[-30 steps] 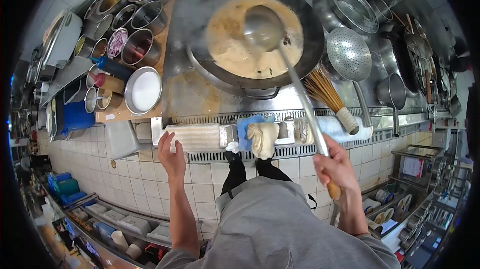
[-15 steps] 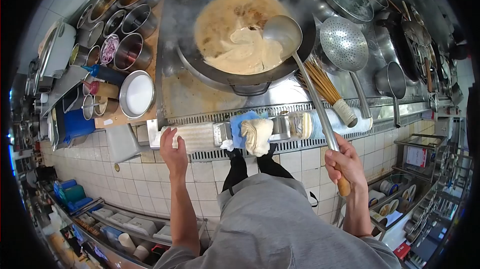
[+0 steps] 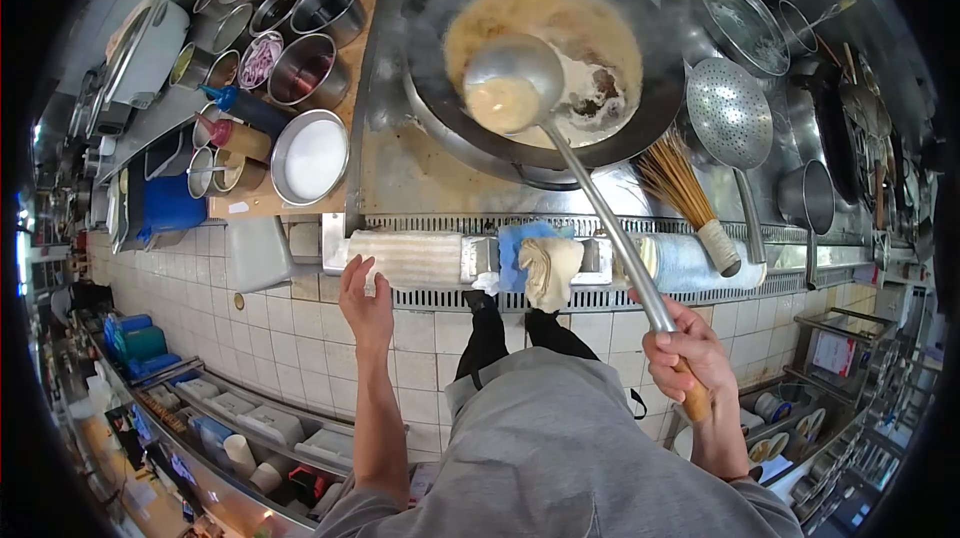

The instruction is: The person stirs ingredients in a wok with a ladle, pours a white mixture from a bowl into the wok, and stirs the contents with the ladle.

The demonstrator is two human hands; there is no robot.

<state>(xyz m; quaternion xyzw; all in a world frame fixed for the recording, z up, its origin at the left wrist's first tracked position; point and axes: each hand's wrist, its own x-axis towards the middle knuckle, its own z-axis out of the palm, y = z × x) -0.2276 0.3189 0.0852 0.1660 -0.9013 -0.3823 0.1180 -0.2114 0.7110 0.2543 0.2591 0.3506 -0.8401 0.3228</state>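
My right hand (image 3: 688, 353) is wrapped round the wooden end of a long-handled ladle (image 3: 515, 73). The ladle's bowl, with tan liquid in it, is at the left part of a big dark wok (image 3: 430, 103). Tan, foamy broth (image 3: 590, 18) fills the wok's middle, with a darker patch at the right. My left hand (image 3: 367, 300) holds nothing, its fingers apart and curved, beside a folded striped towel (image 3: 415, 260) on the stove's front edge.
Metal pots of sauces, squeeze bottles (image 3: 245, 108) and a bowl of white powder (image 3: 310, 158) stand at the left. Right of the wok lie a bamboo brush (image 3: 685, 193), a perforated strainer (image 3: 728, 110) and a small saucepan (image 3: 806, 200). Cloths (image 3: 550, 271) hang on the front rail.
The ladle's bowl has moved from the wok's right part to its left and now holds liquid. My right hand still grips the handle; my left hand stays apart from it. The view has shifted.
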